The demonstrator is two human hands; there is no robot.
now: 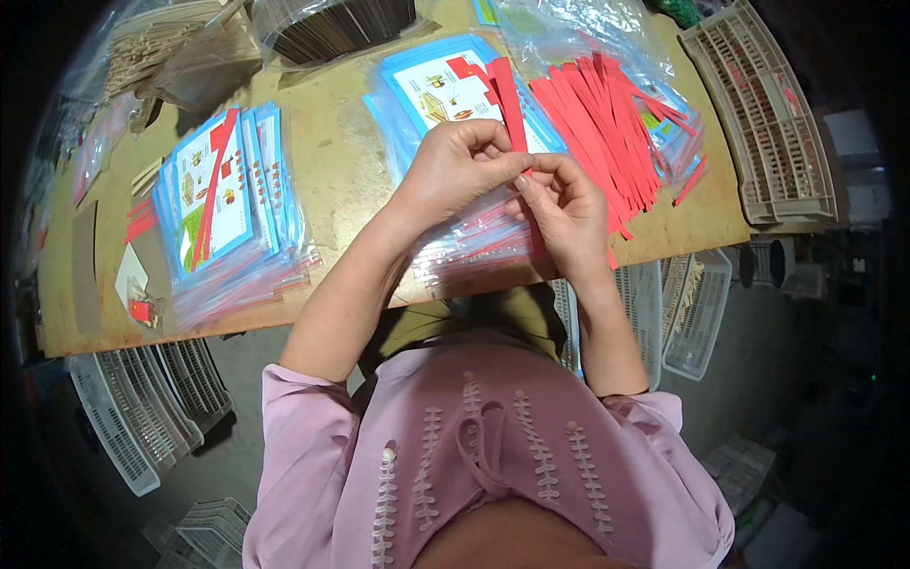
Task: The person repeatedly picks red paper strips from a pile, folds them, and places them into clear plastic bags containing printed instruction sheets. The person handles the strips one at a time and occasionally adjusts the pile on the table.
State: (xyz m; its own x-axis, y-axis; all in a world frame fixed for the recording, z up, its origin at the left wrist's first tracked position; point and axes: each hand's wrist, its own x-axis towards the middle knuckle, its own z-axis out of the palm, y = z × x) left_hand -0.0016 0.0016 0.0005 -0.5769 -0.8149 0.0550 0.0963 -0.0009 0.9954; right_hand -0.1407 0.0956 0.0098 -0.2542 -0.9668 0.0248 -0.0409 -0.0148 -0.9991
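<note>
together, hands pinching red strip, bagged cards beneath

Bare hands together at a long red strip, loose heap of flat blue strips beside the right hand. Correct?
Colour's wrong: the head view shows a loose heap of flat red strips, not blue. The rest stands: bare left hand and bare right hand together at a long red strip, heap beside the right.

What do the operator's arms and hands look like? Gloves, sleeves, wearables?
Left hand and right hand: ungloved. Forearms bare, no watch, bracelet or cable visible. Sleeves: loose, plain pinkish-mauve, ending around the elbows.
</note>
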